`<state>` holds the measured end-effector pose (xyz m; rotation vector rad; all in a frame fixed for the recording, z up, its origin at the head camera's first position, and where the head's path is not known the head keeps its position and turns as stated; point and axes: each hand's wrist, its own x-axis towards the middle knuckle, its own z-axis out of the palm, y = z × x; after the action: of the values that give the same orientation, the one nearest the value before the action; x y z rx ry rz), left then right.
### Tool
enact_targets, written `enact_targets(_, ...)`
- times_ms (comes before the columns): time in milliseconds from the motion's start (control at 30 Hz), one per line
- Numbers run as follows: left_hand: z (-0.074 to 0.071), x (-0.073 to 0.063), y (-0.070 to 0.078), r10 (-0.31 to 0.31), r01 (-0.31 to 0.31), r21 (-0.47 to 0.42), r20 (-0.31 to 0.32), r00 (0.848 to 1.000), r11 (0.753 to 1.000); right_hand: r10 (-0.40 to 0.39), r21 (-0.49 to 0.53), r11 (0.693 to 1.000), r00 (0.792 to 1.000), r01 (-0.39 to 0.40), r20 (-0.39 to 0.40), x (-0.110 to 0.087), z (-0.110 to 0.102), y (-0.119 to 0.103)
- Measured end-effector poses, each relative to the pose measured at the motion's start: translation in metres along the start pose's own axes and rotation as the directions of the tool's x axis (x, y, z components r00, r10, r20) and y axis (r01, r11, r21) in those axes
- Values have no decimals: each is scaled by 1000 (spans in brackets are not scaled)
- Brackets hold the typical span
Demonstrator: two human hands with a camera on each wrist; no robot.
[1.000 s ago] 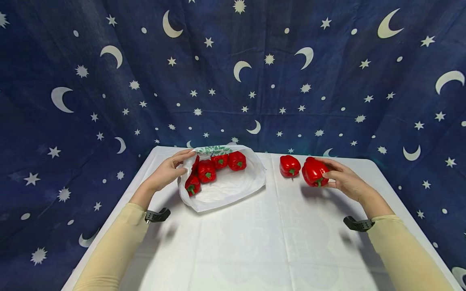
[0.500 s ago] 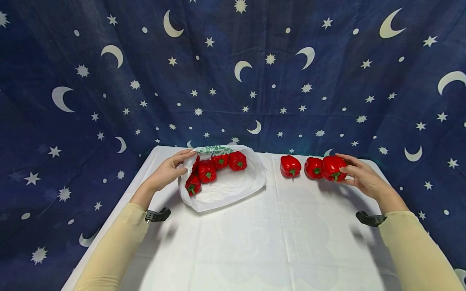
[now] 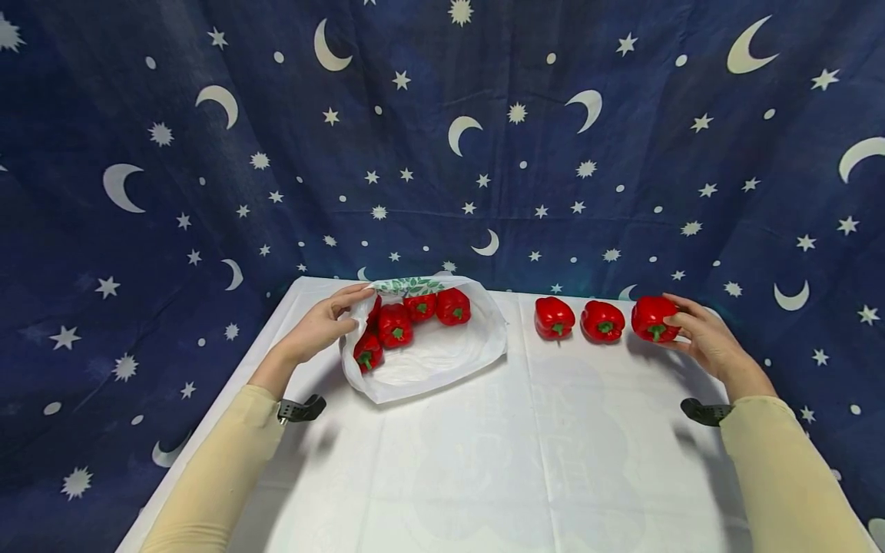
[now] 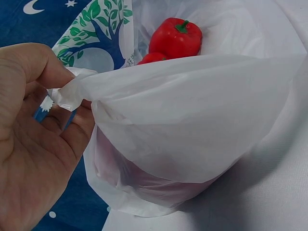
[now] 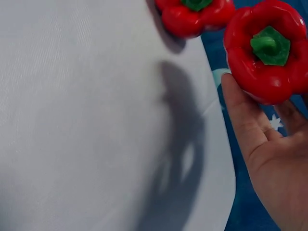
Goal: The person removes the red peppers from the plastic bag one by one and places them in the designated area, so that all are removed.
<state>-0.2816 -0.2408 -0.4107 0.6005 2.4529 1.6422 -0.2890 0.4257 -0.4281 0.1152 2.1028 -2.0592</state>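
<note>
My left hand (image 3: 319, 326) pinches the near-left rim of a white plastic bag (image 3: 456, 361), keeping its mouth spread apart. In the left wrist view the bag's edge is bunched between thumb and fingers (image 4: 62, 115). Several red bell peppers (image 3: 395, 326) with green stems lie inside the bag. At the right, my right hand (image 3: 712, 346) holds another red bell pepper (image 3: 652, 316) between thumb and fingers near the table's back edge. That bell pepper shows stem-on in the right wrist view, its shadow falling on the cloth.
Two more bell peppers, a left one (image 3: 554, 316) and a middle one (image 3: 601, 321), sit in a row between the bag and my right hand. A white cloth (image 3: 484, 476) covers the table. Behind it hangs a dark blue curtain (image 3: 415, 123) with moons and stars.
My right hand has carried its bell pepper rightward, past the middle bell pepper, which was hidden behind it one second ago. My left hand and the bag have stayed put.
</note>
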Motion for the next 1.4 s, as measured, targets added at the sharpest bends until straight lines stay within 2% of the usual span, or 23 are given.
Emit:
enact_targets(67,0,0,1,4,-4,0,-2,1000,1000,9,-11,1000,1000,-9,-14,4,-3,5)
enact_targets(167,0,0,1,8,-8,6,-6,1000,1000,23,-83,996,999,-26,-34,8,-6,12)
enact_targets(300,1,-1,1,3,-3,7,-9,1000,1000,30,-216,975,997,-45,-75,11,-7,20)
enact_targets(367,1,-1,1,0,0,6,-9,1000,1000,31,-252,966,995,-55,-99,12,-6,23)
enact_targets(600,2,-1,0,-6,6,12,-5,1000,1000,41,-275,957,985,-86,-165,17,-4,28)
enact_targets(1033,1,-2,1,-16,16,29,-12,1000,999,21,-409,906,976,-110,-216,32,-5,31)
enact_targets(1400,0,-1,-2,-24,24,23,-9,1000,999,37,-391,910,966,-139,-255,33,-4,34)
